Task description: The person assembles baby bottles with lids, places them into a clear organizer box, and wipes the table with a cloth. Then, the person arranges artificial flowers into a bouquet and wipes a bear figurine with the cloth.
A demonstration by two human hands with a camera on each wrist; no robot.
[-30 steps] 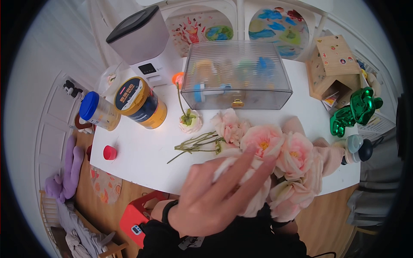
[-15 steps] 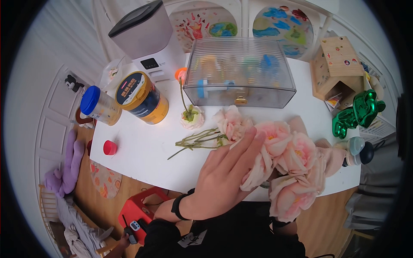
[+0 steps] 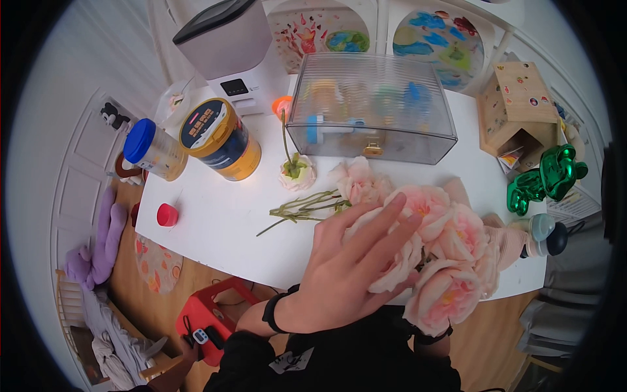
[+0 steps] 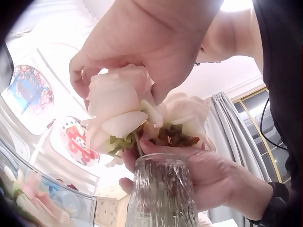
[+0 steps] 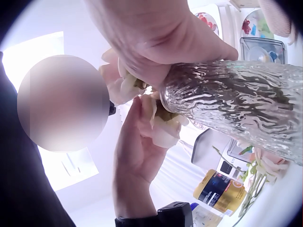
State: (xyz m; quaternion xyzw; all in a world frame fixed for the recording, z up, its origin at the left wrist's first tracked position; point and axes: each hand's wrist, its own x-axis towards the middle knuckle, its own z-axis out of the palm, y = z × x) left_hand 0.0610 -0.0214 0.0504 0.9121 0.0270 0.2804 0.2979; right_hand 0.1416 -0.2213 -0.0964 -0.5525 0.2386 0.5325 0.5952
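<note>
In the head view my left hand (image 3: 353,264) lies over the left side of a bunch of pale pink roses (image 3: 450,300). The left wrist view shows its fingers and thumb curled round one rose bloom (image 4: 116,101) above the rim of a ribbed clear glass vase (image 4: 163,194). My right hand (image 4: 213,177) grips the vase at its neck, thumb near the rim; blooms hide this hand in the head view. From the right wrist view, the vase (image 5: 236,101) extends from beneath my right hand (image 5: 156,38), with roses at its mouth.
Left of the bunch lie loose green stems (image 3: 304,206) and an upturned rose (image 3: 297,173). Behind stand a clear box (image 3: 372,111) and a gold-lidded tub (image 3: 222,140). A red cup (image 3: 167,215) is at left, a green figure (image 3: 545,179) at right. Another person's hand (image 3: 189,349) is lower left.
My left hand has shifted right and slightly up from its first position over the blooms. At lower left, another person's hand has come into view beside the red stool.
</note>
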